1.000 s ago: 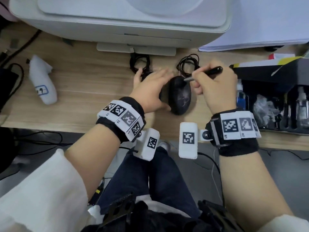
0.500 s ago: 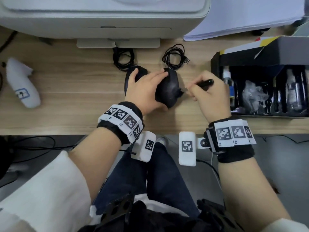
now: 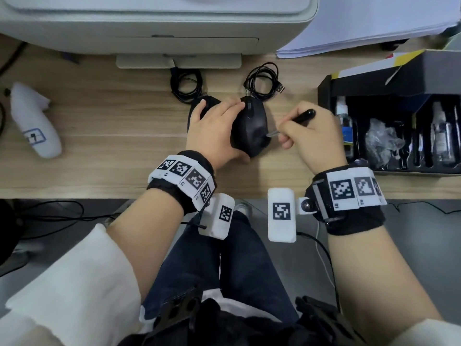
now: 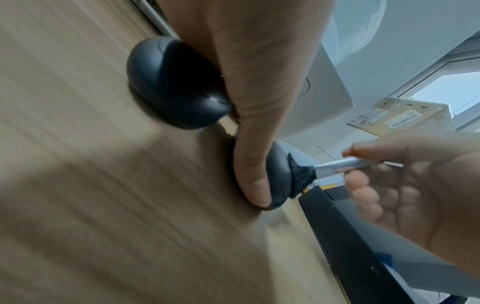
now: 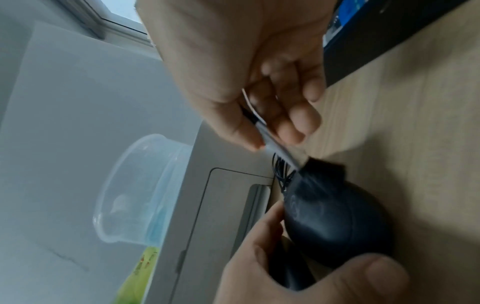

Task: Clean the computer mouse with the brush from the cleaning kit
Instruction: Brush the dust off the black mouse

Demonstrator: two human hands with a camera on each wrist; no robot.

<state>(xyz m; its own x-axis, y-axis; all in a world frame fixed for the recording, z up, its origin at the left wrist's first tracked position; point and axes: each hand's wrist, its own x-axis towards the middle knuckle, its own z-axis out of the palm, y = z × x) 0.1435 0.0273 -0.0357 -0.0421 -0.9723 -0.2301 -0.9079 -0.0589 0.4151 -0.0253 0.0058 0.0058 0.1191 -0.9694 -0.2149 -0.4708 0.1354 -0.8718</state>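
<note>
mouse (image 3: pixel 252 128) being held tilted on tabletop (image 3: pixel 112 126) by left hand (image 3: pixel 214 136) | brush (image 3: pixel 294 122) being pinched by right hand (image 3: pixel 314 138), bristles touching mouse's right edge | kit box (image 3: pixel 326 101) just right

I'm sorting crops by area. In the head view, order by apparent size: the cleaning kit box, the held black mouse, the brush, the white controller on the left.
1. cleaning kit box
2. white controller and black mouse: alike, mouse partly hidden
3. brush
</note>
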